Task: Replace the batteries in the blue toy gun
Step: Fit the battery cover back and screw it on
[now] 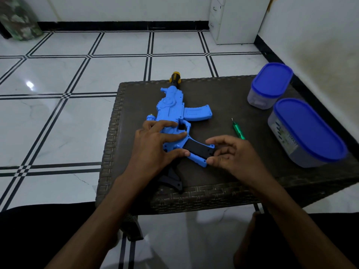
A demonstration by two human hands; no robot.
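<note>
2 blue-lidded tubs (271,86) (307,133) (wicker table (223,98))

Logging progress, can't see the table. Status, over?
Left hand flat on toy gun, steadying. Right hand pinching grip end, black panel on. Screwdriver lying alongside, nothing blocking.

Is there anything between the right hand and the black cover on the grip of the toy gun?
Nothing visible does. The right hand pinches the end of the toy gun at the black cover, and the left hand rests on its body. The screwdriver lies aside.
</note>
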